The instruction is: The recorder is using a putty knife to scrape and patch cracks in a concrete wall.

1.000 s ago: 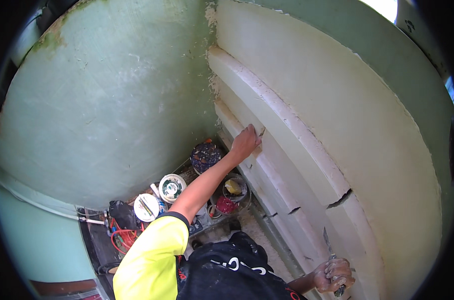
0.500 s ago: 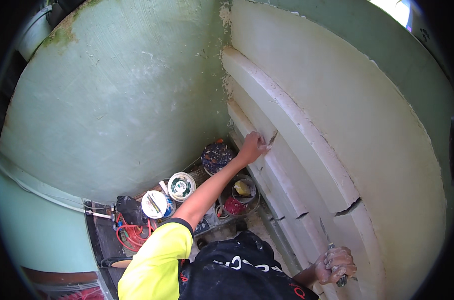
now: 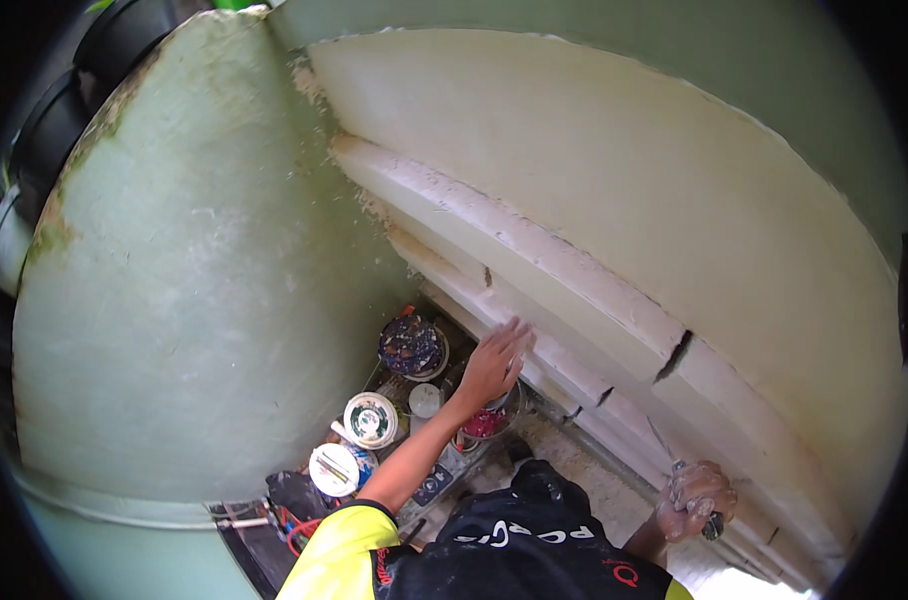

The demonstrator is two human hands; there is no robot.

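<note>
My left hand (image 3: 496, 362) reaches out over the lower pale ledge (image 3: 564, 365) of the stepped wall moulding. Its fingers are stretched out and hold nothing; whether they touch the ledge cannot be told. Whitish, plaster-like smears cover my right hand (image 3: 696, 500), which is closed round the dark handle of a narrow-bladed trowel (image 3: 660, 436). Its thin blade points up and left, seen nearly edge-on beside the moulding. Dark gaps cut across the moulding: a wide one (image 3: 674, 357) in the upper ledge, and smaller ones (image 3: 605, 397) lower down.
A green wall (image 3: 204, 300) meets the moulded wall in a rough corner. Below my left arm stand a paint-spattered bucket (image 3: 414, 345), a white-lidded tub (image 3: 371, 420) and another lidded tub (image 3: 334, 469) with a tool on top. A red hose (image 3: 299, 535) lies beside them.
The view has swung right. My left hand has left the small gap where its fingers were bent in, and has come nearer along the ledge, fingers now extended. The right hand keeps the trowel.
</note>
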